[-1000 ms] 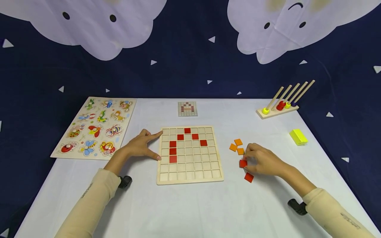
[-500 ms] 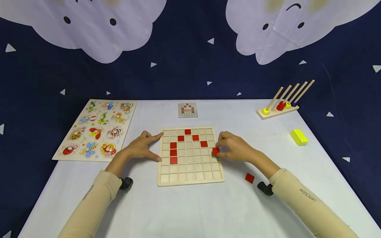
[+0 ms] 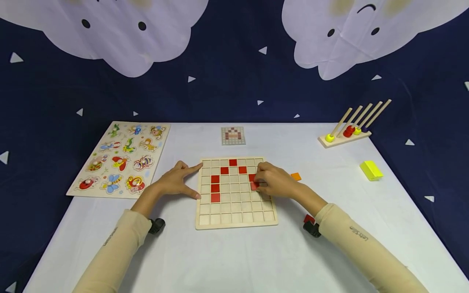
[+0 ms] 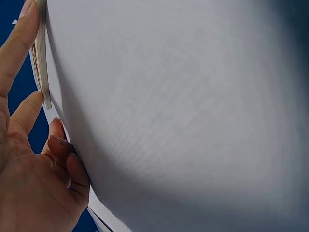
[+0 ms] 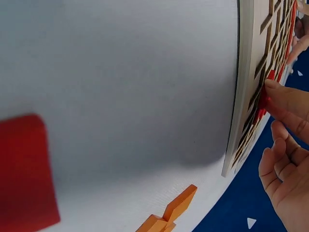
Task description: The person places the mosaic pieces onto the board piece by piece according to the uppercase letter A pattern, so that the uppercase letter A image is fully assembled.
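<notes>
My left hand (image 3: 174, 182) is at the left edge of a wooden grid board (image 3: 226, 207), its straight thumb and index finger touching the rim at separate spots. In the left wrist view its other fingers are curled loosely. My right hand (image 3: 275, 181) is over the board's right side and pinches a red square tile (image 3: 254, 186) between thumb and fingertips. That tile is at a cell just below another red tile (image 3: 252, 178). Several red tiles sit in cells, running up the left and slanting to the top. Whether the held tile lies flat is hidden by the fingers.
One loose red tile (image 3: 309, 219) lies near the right sleeve. Orange tiles (image 5: 179, 203) lie right of the board, partly hidden by the hand. A small pattern card (image 3: 233, 136), an insect puzzle (image 3: 121, 158), a bead stand (image 3: 344, 139) and a yellow block (image 3: 371, 170) stand around.
My right hand picked up a red tile from the table on the right and moved left with it onto the board. The left hand has stayed at the board's edge.
</notes>
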`<state>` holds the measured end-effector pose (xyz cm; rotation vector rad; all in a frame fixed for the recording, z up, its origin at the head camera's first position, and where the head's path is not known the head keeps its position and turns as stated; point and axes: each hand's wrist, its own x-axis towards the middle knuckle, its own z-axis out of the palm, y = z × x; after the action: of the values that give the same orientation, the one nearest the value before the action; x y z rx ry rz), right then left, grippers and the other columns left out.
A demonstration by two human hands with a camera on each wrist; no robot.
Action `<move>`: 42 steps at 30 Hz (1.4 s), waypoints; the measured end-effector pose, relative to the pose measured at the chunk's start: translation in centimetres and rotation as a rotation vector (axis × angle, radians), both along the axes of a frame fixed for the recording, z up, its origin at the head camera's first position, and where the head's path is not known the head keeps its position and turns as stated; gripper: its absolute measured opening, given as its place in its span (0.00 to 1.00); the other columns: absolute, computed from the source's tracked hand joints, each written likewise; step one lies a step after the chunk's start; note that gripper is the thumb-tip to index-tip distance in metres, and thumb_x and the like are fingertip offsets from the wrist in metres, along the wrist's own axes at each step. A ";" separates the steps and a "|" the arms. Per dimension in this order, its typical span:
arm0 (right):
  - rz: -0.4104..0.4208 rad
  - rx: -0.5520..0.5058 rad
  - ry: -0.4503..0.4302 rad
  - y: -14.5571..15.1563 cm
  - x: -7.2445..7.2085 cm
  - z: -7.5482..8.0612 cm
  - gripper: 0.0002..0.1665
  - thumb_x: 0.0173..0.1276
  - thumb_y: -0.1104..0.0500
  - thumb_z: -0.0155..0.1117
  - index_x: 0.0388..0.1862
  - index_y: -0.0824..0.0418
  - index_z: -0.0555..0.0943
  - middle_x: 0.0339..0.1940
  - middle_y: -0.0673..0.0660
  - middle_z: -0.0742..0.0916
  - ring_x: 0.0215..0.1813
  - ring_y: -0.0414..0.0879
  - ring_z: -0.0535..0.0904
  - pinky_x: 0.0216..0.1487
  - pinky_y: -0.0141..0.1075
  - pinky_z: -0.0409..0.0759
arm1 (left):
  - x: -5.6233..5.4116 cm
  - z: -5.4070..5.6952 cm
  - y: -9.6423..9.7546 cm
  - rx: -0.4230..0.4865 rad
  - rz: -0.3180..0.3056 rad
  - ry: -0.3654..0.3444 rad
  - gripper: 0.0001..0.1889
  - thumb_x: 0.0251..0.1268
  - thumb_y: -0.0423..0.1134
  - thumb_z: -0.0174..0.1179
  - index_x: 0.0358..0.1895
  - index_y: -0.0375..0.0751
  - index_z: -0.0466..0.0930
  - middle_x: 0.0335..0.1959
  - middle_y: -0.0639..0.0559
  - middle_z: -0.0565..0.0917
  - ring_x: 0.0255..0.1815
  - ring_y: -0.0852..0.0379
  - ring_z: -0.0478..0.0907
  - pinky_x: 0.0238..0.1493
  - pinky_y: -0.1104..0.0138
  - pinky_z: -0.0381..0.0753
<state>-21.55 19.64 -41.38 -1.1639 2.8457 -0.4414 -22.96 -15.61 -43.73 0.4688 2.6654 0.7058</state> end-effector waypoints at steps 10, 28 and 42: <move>-0.040 -0.034 -0.072 -0.3 -0.3 -0.2 0.06 0.58 0.61 0.76 0.35 0.59 0.88 0.35 0.51 0.78 0.45 0.46 0.71 0.46 0.40 0.76 | 0.1 0.2 0.0 -0.006 0.003 -0.003 0.60 0.37 0.62 0.79 0.78 0.53 0.57 0.52 0.41 0.66 0.45 0.48 0.69 0.48 0.56 0.72; -0.180 -0.040 -0.115 5.8 3.6 2.5 0.15 0.55 0.54 0.79 0.39 0.61 0.88 0.37 0.52 0.78 0.41 0.45 0.73 0.41 0.37 0.74 | 0.0 0.1 0.1 -0.006 0.007 -0.020 0.60 0.37 0.62 0.79 0.78 0.53 0.57 0.52 0.42 0.65 0.45 0.48 0.68 0.47 0.59 0.70; -0.268 0.042 -0.189 12.5 9.2 1.1 0.20 0.43 0.42 0.84 0.28 0.46 0.82 0.36 0.43 0.75 0.43 0.41 0.72 0.44 0.38 0.75 | -0.1 0.0 0.0 0.005 -0.001 -0.015 0.61 0.36 0.62 0.79 0.78 0.52 0.57 0.51 0.42 0.65 0.46 0.48 0.68 0.47 0.57 0.71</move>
<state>-12.34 32.18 -40.23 -0.6933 2.8354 -0.4713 -23.02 -15.61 -43.68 0.4649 2.6497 0.7134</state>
